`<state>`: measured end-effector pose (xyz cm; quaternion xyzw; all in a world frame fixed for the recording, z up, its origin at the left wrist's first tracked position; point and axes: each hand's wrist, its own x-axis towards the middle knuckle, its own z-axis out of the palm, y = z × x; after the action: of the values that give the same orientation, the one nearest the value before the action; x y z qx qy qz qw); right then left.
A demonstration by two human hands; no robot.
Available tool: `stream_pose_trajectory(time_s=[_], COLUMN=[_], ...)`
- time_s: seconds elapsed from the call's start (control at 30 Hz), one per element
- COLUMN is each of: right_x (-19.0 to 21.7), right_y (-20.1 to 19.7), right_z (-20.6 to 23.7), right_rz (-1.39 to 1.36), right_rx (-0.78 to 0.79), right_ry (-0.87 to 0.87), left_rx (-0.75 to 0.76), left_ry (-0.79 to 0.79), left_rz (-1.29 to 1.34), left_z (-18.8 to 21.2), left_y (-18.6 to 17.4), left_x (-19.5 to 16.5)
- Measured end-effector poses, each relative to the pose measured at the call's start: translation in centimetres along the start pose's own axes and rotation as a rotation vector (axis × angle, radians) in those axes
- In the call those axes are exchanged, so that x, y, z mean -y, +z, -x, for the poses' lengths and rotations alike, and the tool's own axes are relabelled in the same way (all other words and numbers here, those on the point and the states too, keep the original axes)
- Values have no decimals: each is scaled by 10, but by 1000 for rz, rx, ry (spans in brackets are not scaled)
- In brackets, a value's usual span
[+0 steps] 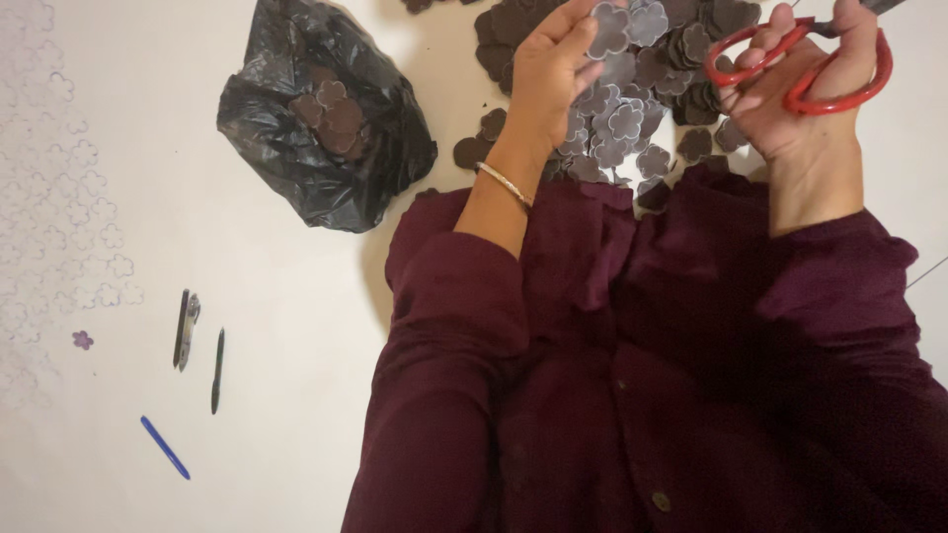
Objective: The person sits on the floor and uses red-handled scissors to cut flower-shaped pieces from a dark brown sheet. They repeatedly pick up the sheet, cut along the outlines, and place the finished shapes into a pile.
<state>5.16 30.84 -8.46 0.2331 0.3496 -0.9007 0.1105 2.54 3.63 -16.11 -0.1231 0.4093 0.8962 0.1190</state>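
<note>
Maroon sleeves (632, 375) fill the near view. Beyond them, the left hand (548, 74) pinches one flower cutout (609, 30) at its fingertips, petals flat and facing the camera. The right hand (805, 94) lies to the right of the cutout, fingers clenched through the red scissors (800, 64) handles; the blades run out of view. Farther off, a pile of flower cutouts (632, 118) lies on the table (276, 326), with a black bag (326, 118) to its left.

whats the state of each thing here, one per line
left hand: grip shut on flower cutout
right hand: fingers through red scissors handles
black bag: open, cutouts inside
cutout pile: loose heap
blue pen: lying flat
black pen: lying flat
</note>
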Motion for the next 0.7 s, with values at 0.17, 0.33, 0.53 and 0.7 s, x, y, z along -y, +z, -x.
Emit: stream_pose_trajectory(time_s=[0.17, 0.33, 0.53, 0.7], right_x=[-2, -6, -27, -71], right_y=[-32, -44, -23, -22], right_z=[-12, -2, 65, 161], right_rz=[-26, -50, 231, 420], right_rx=[-43, -196, -85, 151], right_ry=[7, 54, 43, 33], left_rx=[-51, -127, -90, -66], left_ry=[89, 86, 92, 216], left_rz=[-23, -45, 25, -116], left_z=[-7, 32, 132, 210], left_y=[-7, 21, 37, 49], left_x=[24, 24, 37, 68])
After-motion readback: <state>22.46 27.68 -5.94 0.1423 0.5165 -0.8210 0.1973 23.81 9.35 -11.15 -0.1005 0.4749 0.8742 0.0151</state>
